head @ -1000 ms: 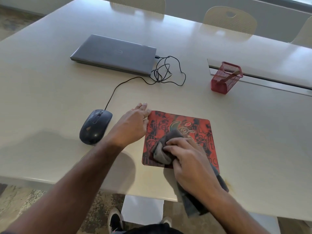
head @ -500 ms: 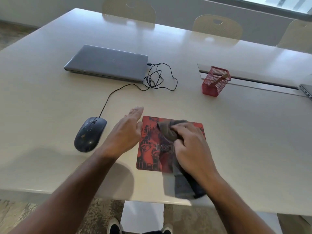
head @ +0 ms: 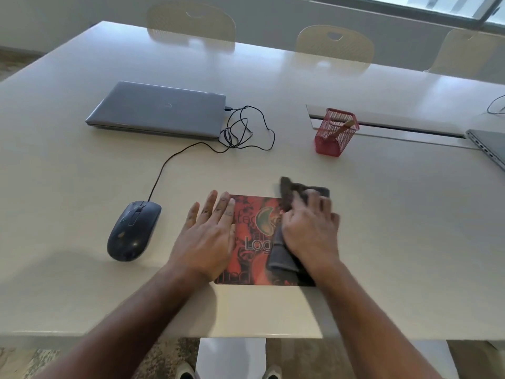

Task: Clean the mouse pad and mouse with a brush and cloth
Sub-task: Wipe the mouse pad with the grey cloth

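Note:
A red and black printed mouse pad (head: 252,242) lies flat near the table's front edge. My left hand (head: 209,236) rests flat on its left edge, fingers spread. My right hand (head: 311,228) presses a dark grey cloth (head: 291,192) onto the pad's right side; the cloth's far end pokes past the pad's top right corner and its near end trails under my wrist. A black wired mouse (head: 134,231) sits to the left of the pad, apart from both hands. A brush handle (head: 340,129) leans in a red mesh holder (head: 334,132) behind the pad.
A shut grey laptop (head: 161,109) lies at the back left, with the mouse's cable (head: 240,132) coiled by its right side. A second laptop's corner (head: 489,144) shows at the right edge. A cable slot (head: 410,128) crosses the table. Chairs stand along the far side.
My right hand has swept the cloth from the pad's near left part up toward its far right corner. My left hand has spread flat on the pad's left edge.

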Demonstrator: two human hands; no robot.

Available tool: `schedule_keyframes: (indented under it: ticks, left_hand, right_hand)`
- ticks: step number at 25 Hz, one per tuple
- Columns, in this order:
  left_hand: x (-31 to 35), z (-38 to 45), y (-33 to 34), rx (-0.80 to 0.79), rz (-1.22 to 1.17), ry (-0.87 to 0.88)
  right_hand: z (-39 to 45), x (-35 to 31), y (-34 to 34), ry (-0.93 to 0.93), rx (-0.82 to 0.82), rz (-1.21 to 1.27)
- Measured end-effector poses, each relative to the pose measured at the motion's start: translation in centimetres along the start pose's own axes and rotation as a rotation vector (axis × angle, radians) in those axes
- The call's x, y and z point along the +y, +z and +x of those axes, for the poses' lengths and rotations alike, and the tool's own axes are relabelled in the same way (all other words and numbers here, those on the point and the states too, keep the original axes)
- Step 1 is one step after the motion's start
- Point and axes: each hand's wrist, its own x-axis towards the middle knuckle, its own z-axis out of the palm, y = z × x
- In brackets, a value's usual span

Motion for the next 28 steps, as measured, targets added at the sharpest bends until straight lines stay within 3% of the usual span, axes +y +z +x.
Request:
schedule_keyframes:
  ticks: [3, 6, 8, 14, 18, 20, 25, 28]
  left_hand:
    - [0.0, 0.0, 0.2, 0.005, -0.001, 0.006]
    - [-0.2, 0.0, 0.0, -0.029, 0.033, 0.022]
    - [-0.1, 0.0, 0.1, -0.032, 0.031, 0.027]
    - [0.0, 0.0, 0.5, 0.042, -0.005, 0.025]
    - [-0.2, 0.2, 0.7, 0.035, 0.003, 0.030]
    - [-0.2, 0.2, 0.7, 0.032, -0.002, 0.034]
    - [-0.2, 0.2, 0.7, 0.055, -0.013, 0.025]
    - [-0.3, 0.2, 0.8, 0.054, -0.019, 0.032]
  right_hand:
    - [-0.3, -1.9, -0.3, 0.107, 0.037, -0.004]
    - [-3.6, -7.4, 0.3, -0.149, 0.040, 0.068]
    - [-3.9, -7.6, 0.4, -0.255, -0.014, 0.089]
    - [0.1, -1.6, -0.4, 0.082, 0.003, 0.002]
    - [-1.9, -7.6, 0.2, -0.191, -0.008, 0.076]
    - [-1.8, -7.5, 0.2, -0.263, -0.025, 0.081]
    - [0.2, 0.6, -0.2, 0.058, 0.019, -0.011]
    - [-0.3, -0.7, -0.2, 0.145, 0.082, -0.051]
